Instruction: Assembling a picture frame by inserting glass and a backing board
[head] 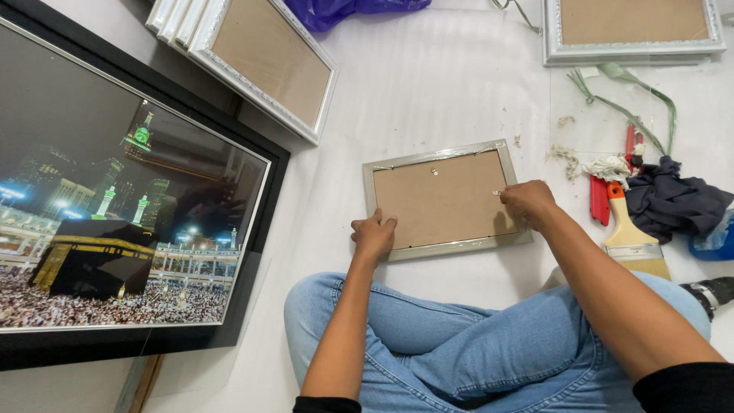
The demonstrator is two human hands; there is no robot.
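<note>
While the left hand [373,235] presses flat on the near edge of the small silver frame [443,200] lying face down on the white floor [428,84], the right hand [527,203] pinches what looks like a tiny clip at its right edge. The brown backing [436,206] seems to be getting fastened; other clips likely come next.

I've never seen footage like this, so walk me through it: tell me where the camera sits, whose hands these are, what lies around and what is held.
There is one picture, taken by a camera worn on a person's head, looking down at their own crossed legs in jeans on a white floor covering.

The left hand presses on the lower left corner of a small silver frame lying face down, its brown backing up. The right hand works at the frame's right edge, where a small metal clip sits; neither hand lifts anything.

Around it: a large black-framed night cityscape, stacked silver frames, another frame, a paintbrush, a red tool and a dark cloth.
</note>
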